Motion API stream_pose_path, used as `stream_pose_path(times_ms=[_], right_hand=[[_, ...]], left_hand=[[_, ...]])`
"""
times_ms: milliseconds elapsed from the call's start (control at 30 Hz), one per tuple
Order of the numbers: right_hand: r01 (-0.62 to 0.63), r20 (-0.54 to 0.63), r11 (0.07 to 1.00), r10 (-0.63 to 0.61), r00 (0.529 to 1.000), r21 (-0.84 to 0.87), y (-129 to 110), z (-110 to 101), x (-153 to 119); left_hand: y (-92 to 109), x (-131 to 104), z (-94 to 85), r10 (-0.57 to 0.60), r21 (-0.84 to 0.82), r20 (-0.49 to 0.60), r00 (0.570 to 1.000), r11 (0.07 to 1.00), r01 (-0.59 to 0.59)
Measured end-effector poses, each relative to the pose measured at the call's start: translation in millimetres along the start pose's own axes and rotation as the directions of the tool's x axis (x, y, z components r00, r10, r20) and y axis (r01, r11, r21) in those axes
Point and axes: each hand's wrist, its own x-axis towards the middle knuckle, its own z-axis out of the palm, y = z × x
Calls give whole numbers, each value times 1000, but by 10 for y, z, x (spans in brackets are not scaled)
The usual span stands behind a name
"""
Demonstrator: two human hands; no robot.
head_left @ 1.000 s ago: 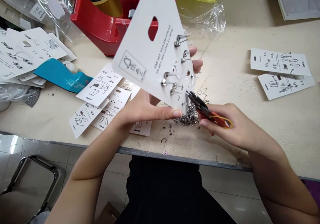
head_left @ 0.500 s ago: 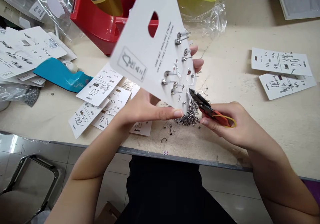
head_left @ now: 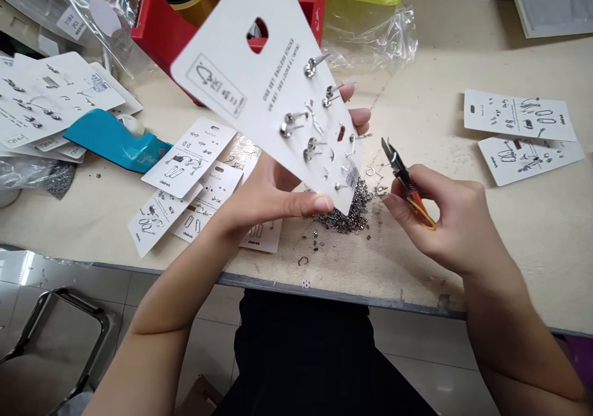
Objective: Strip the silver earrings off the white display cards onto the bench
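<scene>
My left hand (head_left: 278, 196) grips a white earring card (head_left: 250, 88) by its lower edge, thumb in front and fingertips behind. The card is raised and tilted, its printed back facing me, with metal posts and backings (head_left: 312, 147) sticking out of it. My right hand (head_left: 440, 218) is closed around small cutting pliers (head_left: 405, 181) with orange and yellow handles. Their dark jaws point up and left, apart from the card. Under the card's lower corner lies a heap of tiny metal earring backs (head_left: 345, 217), partly hidden by the card.
Filled earring cards (head_left: 188, 159) lie left of my arm, more cards (head_left: 55, 104) at the far left. Two cards (head_left: 519, 116) lie at right. A red tape dispenser (head_left: 162, 39), a blue tape dispenser (head_left: 118, 141) and clear plastic bags (head_left: 384, 36) are also on the table (head_left: 463, 51).
My left hand has tilted the card, whose top has swung left. My right hand has drawn the pliers away from the card, to the right, and turned them more upright.
</scene>
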Motion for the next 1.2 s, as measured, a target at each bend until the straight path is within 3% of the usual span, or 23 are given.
stream_pose_path(times_ms=[167, 367, 467, 567, 833, 1200], right_hand=[[93, -62, 976, -107, 992, -198, -5, 67, 2], [85, -46, 966, -99, 994, -244, -11, 109, -9], [79, -12, 981, -82, 997, -175, -16, 107, -3], [63, 48, 995, -60, 997, -71, -40, 99, 11], [-90, 227, 979, 47, 973, 185, -82, 122, 17], [-220, 294, 952, 153, 944, 210, -124, 146, 12]], left_hand=[[-29, -21, -10, 82, -63, 27, 996, 995, -80], [26, -5, 20, -19, -10, 51, 999, 1000, 19], [55, 4, 46, -58, -66, 94, 994, 996, 64], [85, 5, 72, -86, -65, 71, 994, 994, 90], [141, -5, 76, -113, -82, 70, 991, 990, 119], [90, 46, 55, -97, 19, 50, 994, 995, 96]])
